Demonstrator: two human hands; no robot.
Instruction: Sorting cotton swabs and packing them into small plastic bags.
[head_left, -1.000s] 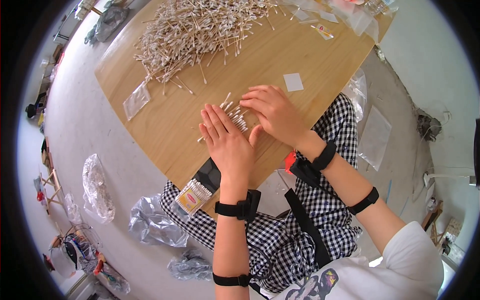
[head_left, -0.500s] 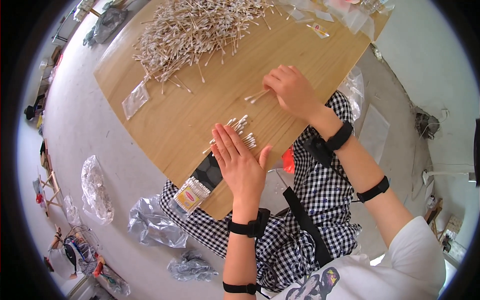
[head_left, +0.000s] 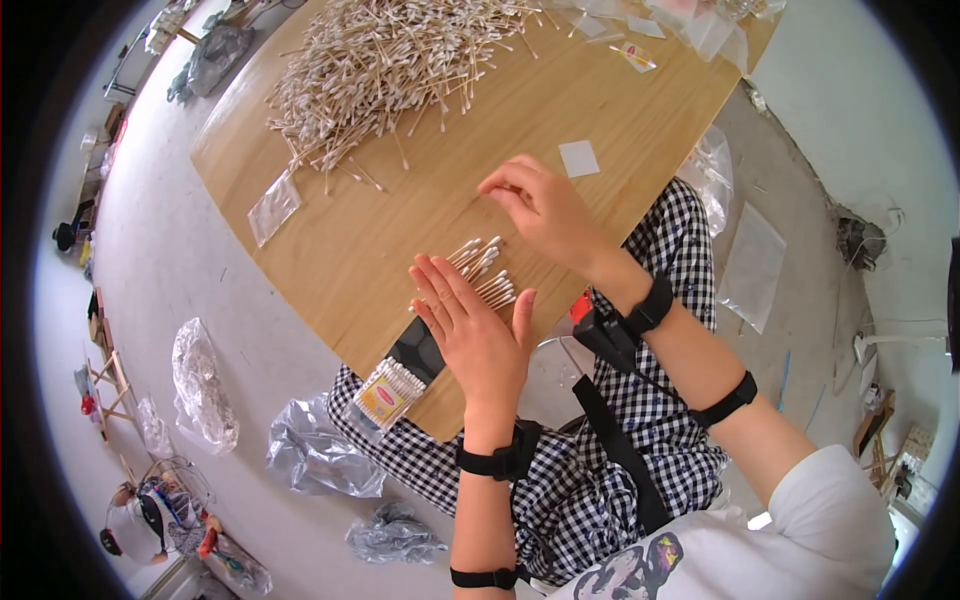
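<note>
My left hand lies flat, palm down, fingers stretched out. It partly covers a small bunch of cotton swabs near the table's front edge; swab heads stick out past the fingers and beside the thumb. Just beyond and to the right, my right hand is over the wood with thumb and fingertips drawn together. Whatever they hold, if anything, cannot be made out. A packed bag of cotton swabs with a yellow label sits at the table's near corner, left of my left wrist. A large heap of loose cotton swabs covers the far left.
A small white square card lies right of my right hand. One clear plastic bag rests at the left edge of the wooden table; more plastic bags lie at the far right. Crumpled plastic is on the floor.
My right hand has moved left, toward the bunch. The two swabs seen in its fingers before no longer show there. The white card has come into sight. My left hand stays flat.
</note>
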